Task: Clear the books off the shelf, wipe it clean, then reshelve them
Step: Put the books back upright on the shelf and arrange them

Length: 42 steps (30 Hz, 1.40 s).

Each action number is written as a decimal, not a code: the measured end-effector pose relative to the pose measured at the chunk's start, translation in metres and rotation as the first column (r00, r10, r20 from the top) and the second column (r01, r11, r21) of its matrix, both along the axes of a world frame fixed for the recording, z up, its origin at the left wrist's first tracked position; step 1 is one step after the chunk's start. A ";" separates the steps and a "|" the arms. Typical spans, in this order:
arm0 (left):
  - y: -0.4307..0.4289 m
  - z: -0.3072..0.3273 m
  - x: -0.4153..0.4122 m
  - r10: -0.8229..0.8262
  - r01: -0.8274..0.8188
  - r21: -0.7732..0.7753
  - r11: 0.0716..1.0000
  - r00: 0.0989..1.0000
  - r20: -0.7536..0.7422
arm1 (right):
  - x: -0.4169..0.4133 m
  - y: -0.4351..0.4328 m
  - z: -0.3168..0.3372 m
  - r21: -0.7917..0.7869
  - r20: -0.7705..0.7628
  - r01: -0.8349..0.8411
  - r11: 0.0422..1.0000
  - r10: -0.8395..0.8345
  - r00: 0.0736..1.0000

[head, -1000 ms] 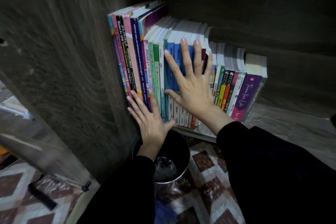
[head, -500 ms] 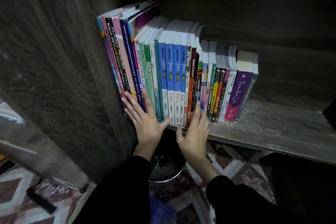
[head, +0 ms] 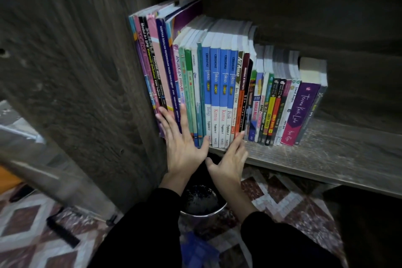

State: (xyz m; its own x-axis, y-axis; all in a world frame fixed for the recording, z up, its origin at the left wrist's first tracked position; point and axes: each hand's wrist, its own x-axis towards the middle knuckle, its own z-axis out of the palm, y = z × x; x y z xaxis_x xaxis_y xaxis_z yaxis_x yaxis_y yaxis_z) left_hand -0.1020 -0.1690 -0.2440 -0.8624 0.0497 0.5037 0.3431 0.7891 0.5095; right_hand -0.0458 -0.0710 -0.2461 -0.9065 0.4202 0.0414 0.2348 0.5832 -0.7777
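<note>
a row of books [head: 226, 85] stood upright on the grey wooden shelf [head: 326, 154], spines out, packed against the left side panel [head: 82, 76] of the bookcase. the tallest ones were at the left end, among them a pink science book [head: 154, 56] and a dark blue exam-paper book [head: 168, 72]. next came some green and teal spines, then four blue "fokus" books [head: 221, 85] side by side. to their right stood shorter paperbacks, and near the right end of the row a purple book [head: 301, 111] leaned a little to the left. the shelf board to the right of the row was bare wood.

the left hand [head: 183, 146] lay flat and open against the bottoms of the spines at the left end, fingers spread and pointing up, gripping nothing. the right hand [head: 230, 159] was also open and flat, just beside the left, its fingertips [head: 240, 137] touching the lower ends of the spines to the right of the blue ones at the shelf's front edge, thumb held out toward the left hand. neither hand closed on a book. both arms wore black sleeves [head: 282, 239].

under the hands, below the shelf edge, a round metal bin [head: 204, 209] sat on the patterned floor [head: 272, 198], dark inside. a black comb-like object [head: 63, 233] lay on the floor at the lower left, well apart from the bin.
</note>
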 end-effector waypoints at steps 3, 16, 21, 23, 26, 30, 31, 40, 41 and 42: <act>-0.006 0.006 0.006 -0.014 0.014 0.028 1.000 1.000 0.014 | 0.002 0.001 -0.001 -0.010 0.003 -0.010 1.000 0.010 1.000; -0.003 0.045 0.012 -0.001 -0.180 0.547 0.817 0.949 0.315 | 0.005 -0.004 0.010 -0.298 -0.044 0.044 0.954 -0.060 0.997; -0.001 0.053 0.009 -0.019 -0.172 0.486 0.857 0.931 0.364 | 0.003 -0.005 0.007 -0.288 -0.049 0.058 0.956 -0.076 0.996; -0.005 0.057 0.009 -0.027 -0.165 0.442 0.882 0.918 0.396 | 0.002 -0.005 0.008 -0.293 -0.047 0.059 0.954 -0.076 0.996; -0.010 0.063 0.008 -0.057 -0.152 0.410 0.899 0.889 0.454 | 0.002 -0.006 0.010 -0.306 -0.049 0.070 0.949 -0.089 0.995; -0.018 0.073 0.012 -0.113 -0.132 0.412 0.902 0.847 0.519 | 0.001 -0.007 0.023 -0.279 -0.094 0.138 0.950 -0.170 0.981; -0.019 0.077 0.013 -0.123 -0.137 0.419 0.898 0.835 0.536 | 0.001 -0.009 0.030 -0.250 -0.145 0.147 0.957 -0.187 0.972; -0.023 0.139 0.014 -0.029 -0.139 0.482 0.865 0.945 0.326 | -0.035 -0.035 0.131 0.482 -0.652 0.119 0.868 0.265 0.711; -0.024 0.146 0.012 -0.040 -0.136 0.500 0.856 0.945 0.325 | -0.042 -0.035 0.140 0.561 -0.620 0.104 0.821 0.334 0.710; -0.026 0.152 0.011 -0.054 -0.133 0.508 0.851 0.940 0.337 | -0.048 -0.033 0.148 0.633 -0.576 0.085 0.769 0.395 0.716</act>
